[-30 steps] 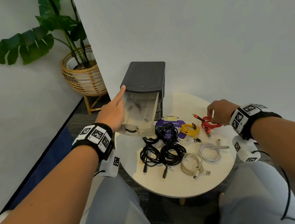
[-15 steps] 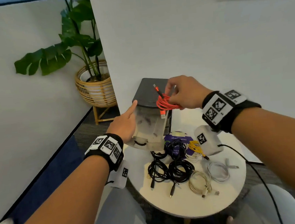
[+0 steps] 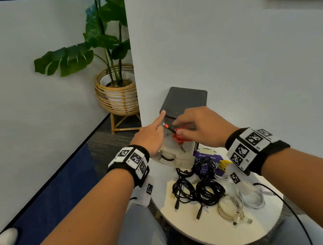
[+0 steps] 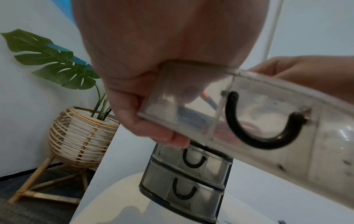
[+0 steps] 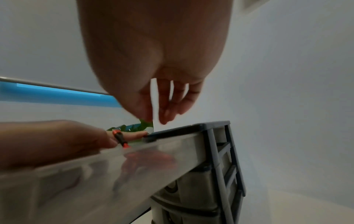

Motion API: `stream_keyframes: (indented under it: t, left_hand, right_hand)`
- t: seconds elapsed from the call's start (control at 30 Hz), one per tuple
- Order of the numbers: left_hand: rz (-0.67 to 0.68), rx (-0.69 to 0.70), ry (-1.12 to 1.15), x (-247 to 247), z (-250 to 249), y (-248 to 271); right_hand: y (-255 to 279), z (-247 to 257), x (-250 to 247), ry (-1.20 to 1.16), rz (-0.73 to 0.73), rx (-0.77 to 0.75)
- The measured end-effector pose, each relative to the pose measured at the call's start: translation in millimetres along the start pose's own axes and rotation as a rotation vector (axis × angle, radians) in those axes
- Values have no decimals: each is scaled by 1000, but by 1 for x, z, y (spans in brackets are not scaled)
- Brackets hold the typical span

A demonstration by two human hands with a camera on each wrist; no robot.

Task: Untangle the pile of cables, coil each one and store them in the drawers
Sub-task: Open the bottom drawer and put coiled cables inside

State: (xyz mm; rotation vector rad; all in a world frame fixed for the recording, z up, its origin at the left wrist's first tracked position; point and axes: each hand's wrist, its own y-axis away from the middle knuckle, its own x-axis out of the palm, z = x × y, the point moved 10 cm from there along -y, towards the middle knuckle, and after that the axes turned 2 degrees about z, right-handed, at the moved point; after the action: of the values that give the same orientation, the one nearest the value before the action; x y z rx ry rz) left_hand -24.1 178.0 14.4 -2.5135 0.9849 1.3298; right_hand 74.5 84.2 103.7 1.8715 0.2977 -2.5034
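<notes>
My left hand (image 3: 151,138) gripped the near left corner of the top drawer (image 3: 175,150), which stood pulled well out of the small dark drawer unit (image 3: 186,99) and tipped downward at its front. The thumb lay under the corner, the curled fingers (image 4: 134,115) wrapped the side wall, and only the index finger stretched straight along the rim toward the unit's lid. In the left wrist view the drawer's clear front showed its black U-shaped handle (image 4: 262,133), and the two lower drawers sat closed beneath it.

My right hand (image 3: 200,127) hovered over the open drawer with fingers loosely bent and spread. Whether it was pinching the red cable (image 3: 179,136) or had let go, I could not tell; the right wrist view showed the fingertips (image 5: 166,115) apart with nothing plainly between them. The red coil lay inside the drawer just below that hand, one black and orange plug (image 3: 168,126) poking up over the rim beside my left index finger.

On the round white table (image 3: 263,228), coiled black cables (image 3: 201,189) lay near the drawer's front, with a beige cable (image 3: 230,210) and a white cable (image 3: 251,198) to their right, and a yellow cable (image 3: 224,163) partly hidden behind my right wrist. A potted plant (image 3: 116,87) in a wicker stand stood on the floor to the left.
</notes>
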Motion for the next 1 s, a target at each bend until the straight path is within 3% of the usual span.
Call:
stream_keyframes:
  t: [0.1,0.33,0.53,0.8,0.93,1.0]
  left_hand:
    - [4,5,-27,1,0,-1]
    - [20,-24,-31,8,8,-7]
    - [27,35,-183,12,6,-12]
    - [-19,-17,14,6,1,0]
    - [-33,1,-34,6,4,-8]
    - [-43,12,-68,6,4,-8]
  right_hand:
    - [7,9,26,196,172,-80]
    - [-11,-8,33,472,162,-18]
    - [-22,-13,31,608,164,68]
    - [-25,-9,28,464,147,118]
    - [-11,-23,3,36,1,100]
    - [4,-47,-17,-49,-122,167]
